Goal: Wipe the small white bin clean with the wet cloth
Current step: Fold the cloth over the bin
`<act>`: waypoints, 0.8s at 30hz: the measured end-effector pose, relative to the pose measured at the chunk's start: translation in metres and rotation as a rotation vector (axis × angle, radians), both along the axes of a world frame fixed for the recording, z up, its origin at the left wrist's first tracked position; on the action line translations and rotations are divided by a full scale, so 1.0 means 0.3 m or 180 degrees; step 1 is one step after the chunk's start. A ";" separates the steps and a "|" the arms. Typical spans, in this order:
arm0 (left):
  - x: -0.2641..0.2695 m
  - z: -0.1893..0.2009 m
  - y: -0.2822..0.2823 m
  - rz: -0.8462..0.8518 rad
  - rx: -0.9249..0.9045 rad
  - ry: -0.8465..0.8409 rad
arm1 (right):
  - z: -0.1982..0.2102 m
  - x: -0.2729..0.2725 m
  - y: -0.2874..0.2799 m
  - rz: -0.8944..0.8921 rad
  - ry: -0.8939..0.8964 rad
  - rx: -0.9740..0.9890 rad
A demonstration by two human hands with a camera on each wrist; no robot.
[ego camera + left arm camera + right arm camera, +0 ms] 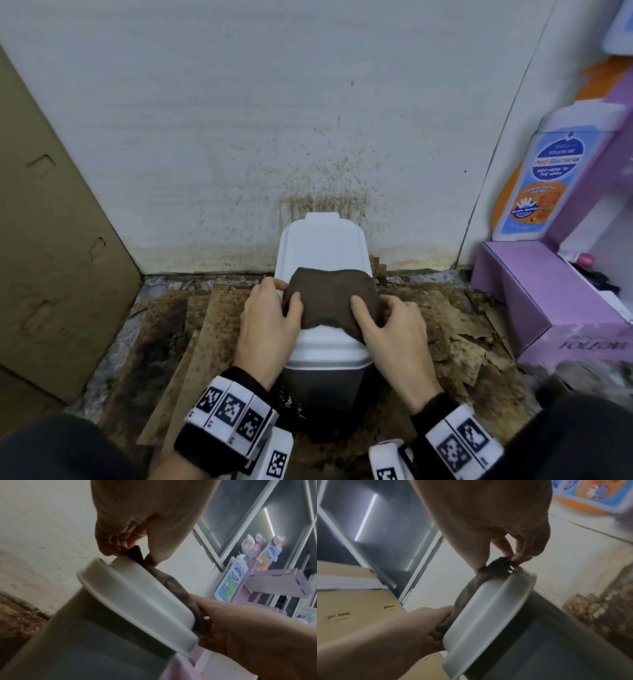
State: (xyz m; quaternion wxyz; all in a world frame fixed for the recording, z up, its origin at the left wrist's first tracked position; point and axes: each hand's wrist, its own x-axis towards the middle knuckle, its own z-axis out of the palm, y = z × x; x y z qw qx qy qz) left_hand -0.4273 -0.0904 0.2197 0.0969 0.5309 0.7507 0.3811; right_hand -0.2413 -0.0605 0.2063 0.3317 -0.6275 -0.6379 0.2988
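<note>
The small white bin [325,260] stands on the floor [212,325] against the foot of the stained wall [274,120], roughly midway along the wall's base, with scraps of brown cardboard lying around it. Its white lid [323,246] is closed, and the brown wet cloth [330,299] is draped across the near half of that lid, leaving the far half bare. The left hand [270,320] pinches the cloth's left edge between thumb and curled fingers, which the left wrist view confirms at the lid's rim. The right hand [390,329] does the same on the right edge, its thumb lying on top of the cloth and its fingertips nipping a bunched corner (the right wrist view shows this plainly). Both hands are well apart, so the cloth is held stretched between them. I judge this to be the wiping step on the lid top, with the bin's grey sides seemingly not yet reached. The next move likely calls for drawing the stretched cloth over the uncovered far part of the lid while pressing down evenly, and keeping the light bin from sliding or tipping toward the wall. A purple box [548,301] and a bottle [551,178] stand near the right corner.
</note>
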 end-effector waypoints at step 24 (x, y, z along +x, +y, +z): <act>0.472 0.279 0.235 -0.1627 0.0248 -0.1134 | 0.370 0.594 0.054 0.0013 -0.0385 0.0487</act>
